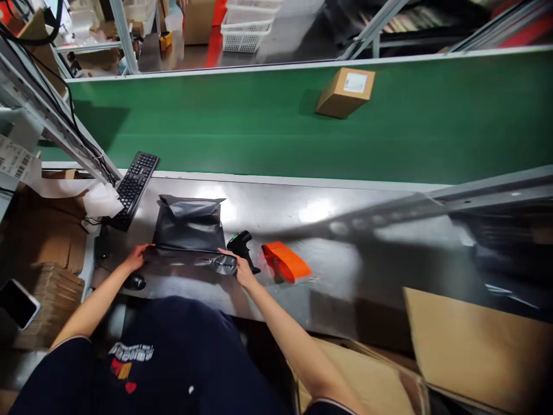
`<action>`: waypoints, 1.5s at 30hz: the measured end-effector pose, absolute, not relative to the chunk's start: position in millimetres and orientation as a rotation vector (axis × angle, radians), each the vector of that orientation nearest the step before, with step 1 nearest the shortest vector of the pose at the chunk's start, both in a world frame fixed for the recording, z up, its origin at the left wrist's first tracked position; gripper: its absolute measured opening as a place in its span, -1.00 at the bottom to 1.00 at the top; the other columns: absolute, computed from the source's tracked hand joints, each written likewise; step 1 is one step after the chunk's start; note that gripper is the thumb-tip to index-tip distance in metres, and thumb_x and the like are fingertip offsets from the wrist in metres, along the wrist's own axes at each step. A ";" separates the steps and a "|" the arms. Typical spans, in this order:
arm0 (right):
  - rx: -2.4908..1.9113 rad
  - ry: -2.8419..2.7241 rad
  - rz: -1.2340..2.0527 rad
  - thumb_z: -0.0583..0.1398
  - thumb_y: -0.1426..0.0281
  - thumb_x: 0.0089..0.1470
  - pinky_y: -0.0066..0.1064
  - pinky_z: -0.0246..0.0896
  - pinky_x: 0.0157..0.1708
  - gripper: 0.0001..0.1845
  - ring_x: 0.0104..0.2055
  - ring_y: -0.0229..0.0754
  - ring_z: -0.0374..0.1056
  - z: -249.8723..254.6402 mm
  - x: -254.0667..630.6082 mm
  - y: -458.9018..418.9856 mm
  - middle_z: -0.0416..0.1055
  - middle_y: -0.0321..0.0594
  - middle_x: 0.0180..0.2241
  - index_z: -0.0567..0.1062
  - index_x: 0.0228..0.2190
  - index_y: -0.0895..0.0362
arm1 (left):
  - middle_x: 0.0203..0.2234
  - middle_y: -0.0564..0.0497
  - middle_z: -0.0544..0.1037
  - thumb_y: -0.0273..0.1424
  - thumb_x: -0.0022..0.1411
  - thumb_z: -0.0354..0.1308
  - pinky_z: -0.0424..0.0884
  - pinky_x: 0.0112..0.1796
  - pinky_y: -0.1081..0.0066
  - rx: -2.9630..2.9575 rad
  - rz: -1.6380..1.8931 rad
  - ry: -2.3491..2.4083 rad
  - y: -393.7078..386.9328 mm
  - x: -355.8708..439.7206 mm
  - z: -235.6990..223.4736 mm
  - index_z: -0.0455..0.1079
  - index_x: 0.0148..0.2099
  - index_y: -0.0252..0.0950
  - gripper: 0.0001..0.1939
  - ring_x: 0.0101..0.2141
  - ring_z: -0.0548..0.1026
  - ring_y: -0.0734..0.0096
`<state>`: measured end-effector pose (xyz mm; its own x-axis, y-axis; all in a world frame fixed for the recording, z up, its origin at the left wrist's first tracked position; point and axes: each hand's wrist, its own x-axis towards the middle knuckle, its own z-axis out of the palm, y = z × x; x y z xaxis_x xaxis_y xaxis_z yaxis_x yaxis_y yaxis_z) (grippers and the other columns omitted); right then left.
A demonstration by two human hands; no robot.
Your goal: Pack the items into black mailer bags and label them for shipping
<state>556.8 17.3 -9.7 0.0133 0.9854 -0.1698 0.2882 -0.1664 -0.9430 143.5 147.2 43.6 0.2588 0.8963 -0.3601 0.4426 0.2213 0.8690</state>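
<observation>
A black plastic mailer bag (190, 226) lies on the metal worktable (345, 230), its near part folded or bunched into a glossy strip along the front. My left hand (137, 257) grips the near left corner of the bag. At the near right end, my right hand (241, 268) is closed round the bag's edge. Just beyond my right hand lies a black handheld barcode scanner (242, 248) with a small green light. An orange packet (287, 262) in clear plastic rests to the right of the scanner. A black computer mouse (135, 282) sits below my left hand.
Behind the table runs a green conveyor belt (224, 124) carrying a cardboard box (345, 95) with a white label. A black keyboard (137, 184) stands at the left, near a metal post. Stacked cardboard (52, 305) and a phone (18, 304) are at far left; open cardboard (475, 346) at lower right.
</observation>
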 end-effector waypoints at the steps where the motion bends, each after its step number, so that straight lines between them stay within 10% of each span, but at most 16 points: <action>1: -1.561 -1.227 1.126 0.23 0.05 0.10 0.06 0.46 0.15 -0.51 0.03 0.16 0.57 -6.3 551.1 22.2 0.68 -0.05 -0.09 0.69 -0.08 0.05 | -0.47 -0.04 0.65 -0.31 0.08 0.36 0.54 -0.03 0.20 1.331 0.595 1.425 150.2 151.6 46.2 0.58 -0.44 -0.22 -0.88 -0.25 0.61 0.17; 12: -1.971 -0.683 0.529 0.00 -0.25 0.21 -0.33 0.17 -0.38 -0.33 -0.47 -0.19 0.13 2.6 517.9 104.5 0.18 -0.34 -0.62 0.23 -0.60 0.01 | -0.56 0.05 0.39 -0.19 0.46 0.04 0.25 -0.27 0.40 1.347 0.785 1.935 190.8 231.3 49.4 0.29 -0.49 -0.21 -0.56 -0.41 0.34 0.40; 17: -2.367 -0.827 0.750 -0.02 -0.07 0.36 -0.24 0.29 -0.18 -0.39 -0.26 0.01 0.44 5.9 522.3 129.8 0.51 -0.07 -0.42 0.52 -0.42 0.10 | -0.44 -0.17 0.61 -0.19 0.49 0.02 0.42 -0.16 0.24 1.385 0.485 2.100 208.3 231.5 40.8 0.50 -0.40 -0.25 -0.56 -0.27 0.57 0.14; 21: -2.549 -0.857 0.764 0.00 -0.03 0.39 -0.01 0.36 0.02 -0.34 0.04 0.24 0.50 16.3 520.3 125.9 0.57 0.22 -0.08 0.53 0.10 0.23 | -0.11 -0.37 0.67 -0.20 0.52 -0.08 0.50 0.03 -0.07 1.460 0.414 2.148 198.1 228.8 41.7 0.57 0.01 -0.38 -0.54 0.01 0.61 -0.12; 25: -2.365 -1.149 0.357 0.02 0.00 0.37 0.22 0.04 0.38 -0.21 0.47 0.31 0.06 24.6 499.6 120.2 0.21 0.33 0.39 0.25 0.38 0.29 | 0.45 -0.28 0.28 -0.21 0.48 0.02 0.13 0.44 -0.09 1.799 0.494 1.982 183.2 255.3 50.4 0.24 0.46 -0.29 -0.40 0.47 0.16 -0.03; 30: -2.148 -1.296 0.487 0.03 -0.02 0.29 0.27 -0.07 0.44 -0.13 0.52 0.34 -0.05 12.6 462.6 146.8 0.03 0.32 0.48 0.22 0.39 0.33 | 0.58 -0.16 -0.09 -0.03 0.36 0.16 -0.10 0.37 -0.56 2.067 0.300 1.742 189.9 307.2 36.3 0.10 0.54 -0.04 -0.21 0.54 -0.22 -0.38; 37: -2.085 -0.886 0.946 -0.03 -0.25 0.10 0.13 0.03 0.45 0.18 0.49 0.34 0.11 4.3 504.3 141.2 0.18 0.42 0.40 0.12 0.39 0.45 | 0.46 -0.48 0.19 -0.05 0.38 0.09 0.21 0.41 -0.14 1.577 0.567 1.830 205.6 274.0 14.1 0.06 0.52 -0.42 -0.15 0.48 0.15 -0.16; 41: -2.016 -0.953 0.726 0.00 -0.30 0.07 0.21 0.05 0.45 0.20 0.46 0.41 0.15 5.8 534.9 91.3 0.20 0.48 0.38 0.19 0.37 0.39 | 0.30 -0.31 0.49 -0.19 0.39 0.09 0.31 0.37 -0.09 1.782 0.926 1.903 243.0 207.3 90.3 0.37 0.36 -0.25 -0.44 0.34 0.41 -0.04; 45: -1.967 -0.933 0.734 0.05 -0.23 0.10 0.29 0.32 0.28 -0.09 0.30 0.37 0.38 3.6 540.0 40.9 0.46 0.17 0.21 0.32 0.34 -0.07 | 0.25 -0.23 0.54 -0.26 0.44 0.05 0.20 0.41 -0.13 2.070 1.383 2.299 288.9 122.9 252.3 0.58 0.10 -0.15 -0.66 0.33 0.39 -0.01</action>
<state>540.0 40.9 3.6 0.5556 0.8175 -0.1518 0.3396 -0.3897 -0.8560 122.9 288.9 252.3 -0.2346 0.7162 0.6573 0.9162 -0.0631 0.3958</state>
